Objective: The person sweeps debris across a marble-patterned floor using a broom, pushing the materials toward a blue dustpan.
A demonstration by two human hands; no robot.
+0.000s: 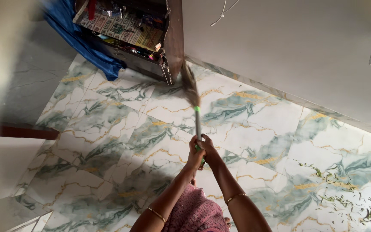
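Fingers of the left hand [195, 154] and right hand [208, 148] are wrapping tight around the broom [194, 101], sweeping at twelve o'clock by the metal box [144, 36]. Green bits [336, 189] at four o'clock are waiting.

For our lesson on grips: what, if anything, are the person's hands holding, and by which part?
Both the left hand and the right hand grip a soft-bristled broom with a silver-and-green handle at the handle's lower end, opposite the bristles.
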